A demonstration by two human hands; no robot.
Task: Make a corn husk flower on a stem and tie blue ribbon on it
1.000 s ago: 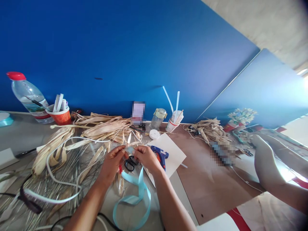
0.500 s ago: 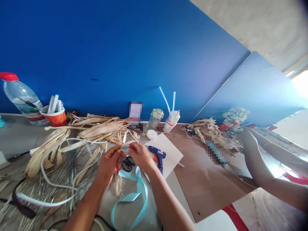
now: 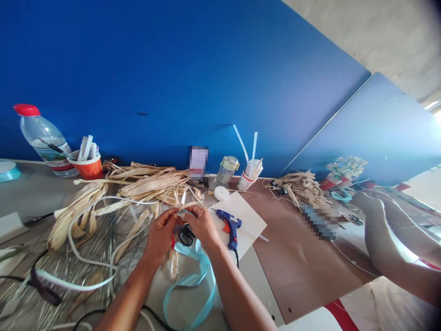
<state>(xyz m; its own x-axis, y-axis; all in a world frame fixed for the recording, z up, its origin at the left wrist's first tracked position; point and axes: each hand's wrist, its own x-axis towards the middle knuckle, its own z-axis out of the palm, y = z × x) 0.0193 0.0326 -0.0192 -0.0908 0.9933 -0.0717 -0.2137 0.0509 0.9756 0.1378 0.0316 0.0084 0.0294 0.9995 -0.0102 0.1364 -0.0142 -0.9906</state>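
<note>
My left hand [image 3: 164, 226] and my right hand [image 3: 199, 224] meet at the centre, fingertips pinched together. Between them shows a small piece of light blue ribbon [image 3: 181, 213], by pale corn husk tips that stick up just beyond the fingers. How the ribbon and husk join is hidden by the fingers. A long light blue ribbon [image 3: 208, 276] hangs in loops below my right hand and over the table. Black-handled scissors [image 3: 186, 235] lie under the hands. A blue glue gun [image 3: 230, 225] rests on white card [image 3: 251, 214] right of my right hand.
Dried corn husks [image 3: 151, 180] and many thin wires [image 3: 93, 257] cover the left side, crossed by a white cable [image 3: 74, 250]. A bottle [image 3: 48, 147], a red cup [image 3: 87, 168], a jar [image 3: 227, 170] and a straw cup [image 3: 248, 177] stand along the blue wall. Another person's arms [image 3: 382, 230] reach in at right.
The view has shifted slightly, so the scene sits further right. My hands stay pinched together in nearly the same place. The other person's arms have moved a little.
</note>
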